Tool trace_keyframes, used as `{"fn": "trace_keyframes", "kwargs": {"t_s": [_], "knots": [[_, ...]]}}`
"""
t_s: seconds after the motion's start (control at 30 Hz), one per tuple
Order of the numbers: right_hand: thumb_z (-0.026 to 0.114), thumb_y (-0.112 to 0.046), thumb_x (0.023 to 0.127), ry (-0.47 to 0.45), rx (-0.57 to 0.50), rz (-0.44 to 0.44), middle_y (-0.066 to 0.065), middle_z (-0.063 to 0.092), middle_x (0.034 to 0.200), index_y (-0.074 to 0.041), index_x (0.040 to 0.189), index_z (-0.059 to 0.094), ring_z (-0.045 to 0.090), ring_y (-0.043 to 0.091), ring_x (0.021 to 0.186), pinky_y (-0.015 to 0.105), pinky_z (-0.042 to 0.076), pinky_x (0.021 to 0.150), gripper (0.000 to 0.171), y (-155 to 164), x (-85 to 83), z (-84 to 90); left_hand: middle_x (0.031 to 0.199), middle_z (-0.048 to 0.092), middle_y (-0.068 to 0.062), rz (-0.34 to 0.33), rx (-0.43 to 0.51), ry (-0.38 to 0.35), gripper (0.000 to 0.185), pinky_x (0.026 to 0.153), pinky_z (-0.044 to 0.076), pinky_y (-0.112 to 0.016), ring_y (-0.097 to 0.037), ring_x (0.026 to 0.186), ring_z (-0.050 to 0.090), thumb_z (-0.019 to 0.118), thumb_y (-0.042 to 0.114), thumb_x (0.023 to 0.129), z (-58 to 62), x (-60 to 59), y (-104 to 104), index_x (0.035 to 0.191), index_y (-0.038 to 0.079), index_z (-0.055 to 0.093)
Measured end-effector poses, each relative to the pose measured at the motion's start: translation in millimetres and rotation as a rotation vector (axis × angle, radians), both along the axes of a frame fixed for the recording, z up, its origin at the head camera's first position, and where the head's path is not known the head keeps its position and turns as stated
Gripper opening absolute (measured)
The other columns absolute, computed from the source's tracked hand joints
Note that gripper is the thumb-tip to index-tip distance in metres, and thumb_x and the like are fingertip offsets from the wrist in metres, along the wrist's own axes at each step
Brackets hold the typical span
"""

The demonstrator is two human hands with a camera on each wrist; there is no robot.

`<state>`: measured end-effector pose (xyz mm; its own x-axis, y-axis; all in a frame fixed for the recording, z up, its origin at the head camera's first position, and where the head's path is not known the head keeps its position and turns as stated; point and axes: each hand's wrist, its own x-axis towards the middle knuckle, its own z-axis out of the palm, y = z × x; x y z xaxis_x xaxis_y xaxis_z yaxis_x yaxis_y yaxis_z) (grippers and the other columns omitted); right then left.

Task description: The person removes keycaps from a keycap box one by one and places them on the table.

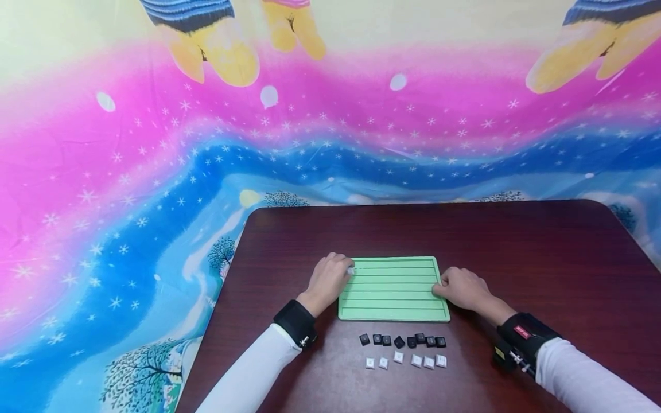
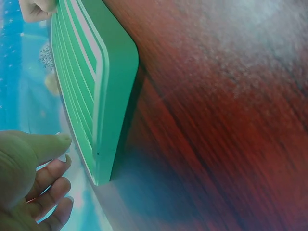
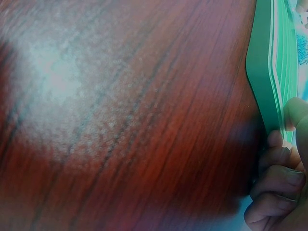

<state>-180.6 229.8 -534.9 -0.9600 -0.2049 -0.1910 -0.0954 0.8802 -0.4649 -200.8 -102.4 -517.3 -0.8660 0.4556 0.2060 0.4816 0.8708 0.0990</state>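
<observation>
A light green board [image 1: 391, 291] with raised edges and several parallel grooves lies on the table. At its far left corner my left hand [image 1: 329, 279] pinches a small white keycap [image 1: 351, 271] between thumb and forefinger. In the left wrist view only a sliver of that keycap [image 2: 62, 157] shows between the fingertips, and the other fingers are loosely bent. My right hand [image 1: 465, 288] grips the board's right edge. The right wrist view shows its thumb [image 3: 295, 113] on top and the curled fingers [image 3: 279, 180] against the side.
On the near side of the board, a row of several black keycaps [image 1: 387, 341] lies on the dark wooden table [image 1: 289, 241]. Several white keycaps [image 1: 416, 360] form another row closer to me. Behind the table hangs a colourful printed cloth [image 1: 330, 120].
</observation>
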Motion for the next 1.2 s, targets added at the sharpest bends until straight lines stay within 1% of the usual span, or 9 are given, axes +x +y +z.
{"fn": "trace_keyframes", "kwargs": {"t_s": [0.27, 0.57, 0.83, 1.0, 1.2], "knots": [[0.064, -0.026, 0.087, 0.000, 0.009, -0.008, -0.008, 0.025, 0.053, -0.020, 0.054, 0.037, 0.024, 0.010, 0.049, 0.024, 0.016, 0.049, 0.043, -0.5, -0.2, -1.6, 0.105, 0.075, 0.002, -0.016, 0.015, 0.006, 0.017, 0.082, 0.054, -0.032, -0.018, 0.099, 0.066, 0.073, 0.018, 0.093, 3.6, 4.8, 0.0, 0.109, 0.016, 0.076], [0.065, -0.026, 0.087, 0.008, 0.008, -0.008, -0.008, 0.026, 0.053, -0.019, 0.054, 0.038, 0.025, 0.010, 0.049, 0.023, 0.017, 0.048, 0.043, -0.2, 0.2, -3.8, 0.104, 0.076, 0.002, -0.028, 0.024, 0.027, 0.017, 0.082, 0.054, -0.032, -0.018, 0.098, 0.067, 0.076, 0.018, 0.090, 3.7, 9.2, -1.7, 0.107, 0.017, 0.076], [0.065, -0.026, 0.087, 0.013, 0.005, -0.003, -0.008, 0.026, 0.053, -0.019, 0.054, 0.039, 0.026, 0.010, 0.048, 0.023, 0.017, 0.048, 0.043, 0.7, 0.8, -5.0, 0.107, 0.076, 0.003, -0.034, 0.035, 0.022, 0.020, 0.082, 0.055, -0.032, -0.018, 0.099, 0.067, 0.079, 0.018, 0.088, 4.7, 14.7, -3.5, 0.107, 0.016, 0.077], [0.064, -0.026, 0.088, 0.015, 0.006, -0.001, -0.008, 0.025, 0.053, -0.019, 0.054, 0.038, 0.025, 0.010, 0.049, 0.023, 0.016, 0.048, 0.043, 0.7, 0.7, -4.3, 0.107, 0.076, 0.003, -0.037, 0.035, 0.022, 0.021, 0.082, 0.054, -0.032, -0.018, 0.099, 0.067, 0.081, 0.019, 0.086, 7.0, 18.0, -3.5, 0.107, 0.017, 0.077], [0.064, -0.027, 0.088, 0.020, 0.010, -0.004, -0.008, 0.025, 0.053, -0.019, 0.054, 0.038, 0.025, 0.010, 0.049, 0.024, 0.016, 0.048, 0.043, 0.3, 0.3, -3.3, 0.106, 0.077, 0.003, -0.043, 0.059, 0.029, 0.021, 0.081, 0.054, -0.031, -0.017, 0.097, 0.067, 0.081, 0.017, 0.085, 9.9, 21.4, -2.8, 0.105, 0.016, 0.077]]}}
